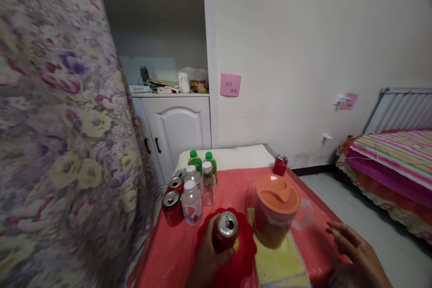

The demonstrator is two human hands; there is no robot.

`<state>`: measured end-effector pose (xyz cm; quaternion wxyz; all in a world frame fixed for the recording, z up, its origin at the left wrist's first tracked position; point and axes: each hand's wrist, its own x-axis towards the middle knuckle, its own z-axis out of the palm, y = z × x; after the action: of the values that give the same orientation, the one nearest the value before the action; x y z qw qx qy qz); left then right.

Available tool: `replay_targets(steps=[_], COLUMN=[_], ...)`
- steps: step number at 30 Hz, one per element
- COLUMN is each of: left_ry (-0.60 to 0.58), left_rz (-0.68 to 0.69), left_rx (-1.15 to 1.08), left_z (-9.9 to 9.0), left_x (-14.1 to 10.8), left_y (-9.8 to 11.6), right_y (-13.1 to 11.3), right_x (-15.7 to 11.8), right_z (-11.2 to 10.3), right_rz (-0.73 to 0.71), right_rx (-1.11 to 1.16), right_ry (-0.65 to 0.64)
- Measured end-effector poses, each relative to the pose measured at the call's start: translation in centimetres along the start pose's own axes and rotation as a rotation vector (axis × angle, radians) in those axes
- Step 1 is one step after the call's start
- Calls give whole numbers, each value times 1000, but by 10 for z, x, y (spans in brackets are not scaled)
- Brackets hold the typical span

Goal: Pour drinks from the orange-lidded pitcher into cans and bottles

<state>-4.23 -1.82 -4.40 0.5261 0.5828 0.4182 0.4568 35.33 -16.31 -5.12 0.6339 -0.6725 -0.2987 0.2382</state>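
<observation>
My left hand [207, 258] is wrapped round a red can [225, 233] with an opened silver top, held upright over a red scalloped tray [245, 252]. Beside the tray, a pitcher [274, 218] with an orange lid stands on a yellow cloth [280, 263]. My right hand [353, 245] is at the table's right edge, right of the pitcher's clear handle, with its fingers stretched out and holding nothing.
At the table's left stand red cans [173, 209], clear bottles with white caps [191, 204] and green-capped bottles [195, 160]. Another red can [280, 165] is at the back right. A flowered curtain [64, 126] hangs left; a bed [394, 162] is at the right.
</observation>
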Motion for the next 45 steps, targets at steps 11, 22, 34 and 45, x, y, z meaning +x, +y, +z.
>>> replay_targets(steps=[11,22,34,45], left_ry=[-58,46,82,5], left_rz=[31,8,26,36], left_rx=[-2,-120,-119,-66], left_z=[1,-7,-14,-3], left_x=[-3,-1,-11,-31], left_y=[19,35,49,30], right_y=[6,-3,-8,-15], right_x=[9,2,-1,-4], right_z=[-9,-2,-1,-2], right_rz=[70,3,-11,3], right_rx=[-5,9,-5,36], right_ry=[-67,-23,-85,-75])
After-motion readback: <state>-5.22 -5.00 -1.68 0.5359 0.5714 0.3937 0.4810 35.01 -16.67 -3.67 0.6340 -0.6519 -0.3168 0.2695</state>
